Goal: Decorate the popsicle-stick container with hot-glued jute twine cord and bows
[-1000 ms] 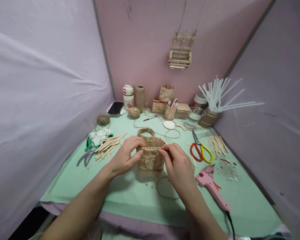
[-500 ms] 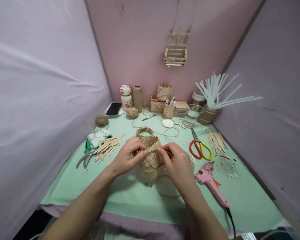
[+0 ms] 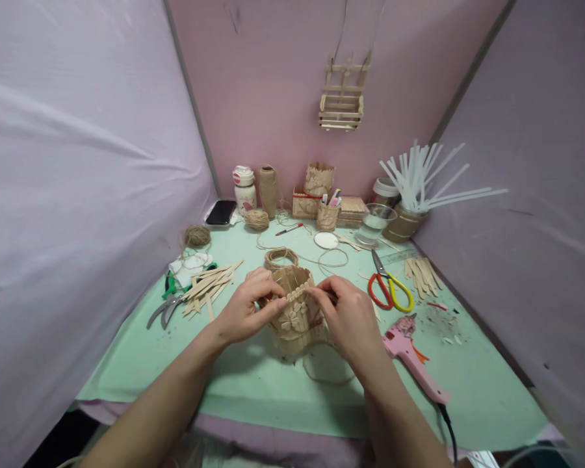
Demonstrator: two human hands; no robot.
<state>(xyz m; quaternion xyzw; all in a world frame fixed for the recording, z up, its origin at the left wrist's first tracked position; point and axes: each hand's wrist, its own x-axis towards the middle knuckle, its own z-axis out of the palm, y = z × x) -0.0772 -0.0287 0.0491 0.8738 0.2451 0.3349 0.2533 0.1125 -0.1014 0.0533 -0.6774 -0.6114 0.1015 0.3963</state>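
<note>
A round cup of pale wooden craft sticks [image 3: 297, 318], with wooden flower shapes on its front, is tilted between my hands, its open top facing up. My left hand [image 3: 254, 304] holds it from the left, thumb and fingers closed at the rim. On the other side, my right hand [image 3: 351, 318] pinches at the rim with thumb and forefinger; anything thin between those fingertips is too small to make out. A knobbly trim runs along the front rim. Below the right hand, a loop of twine [image 3: 329, 382] lies on the green tabletop [image 3: 253, 396].
At right are a pink glue gun [image 3: 414, 364], scissors [image 3: 390, 289] and loose sticks [image 3: 422, 276]. Pruning shears [image 3: 166, 311] and a stick pile [image 3: 212, 286] are at left. Behind the cup sit a twine coil [image 3: 281, 258] and a water bowl [image 3: 373, 224].
The cup has tipped slightly, so more of its inside shows. Both hands remain at the rim with little movement, and the view has shifted slightly.
</note>
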